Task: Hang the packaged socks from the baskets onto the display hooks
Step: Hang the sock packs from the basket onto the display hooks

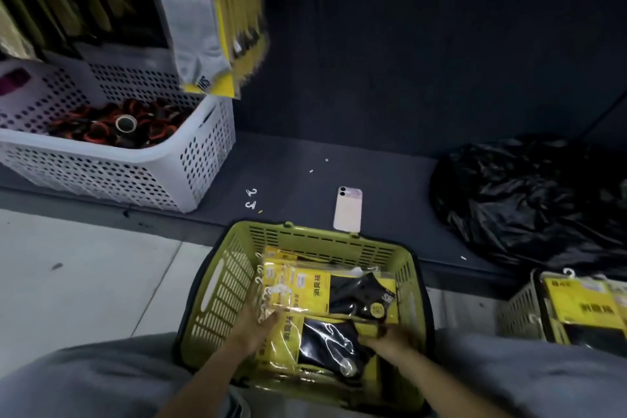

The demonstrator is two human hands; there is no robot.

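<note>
1 green basket [322,238]: L hand [252,329], R hand [390,338] on sock pkgs [342,292].

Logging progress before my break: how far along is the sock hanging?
Done: one bunch of hung packs on the display. In hand: left hand and right hand are on the stacked packs in the green basket. Left: that stack, plus those in the grey basket at right.

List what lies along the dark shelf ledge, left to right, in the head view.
White perforated basket → loose white hooks → phone lying face down → black plastic bag.
</note>
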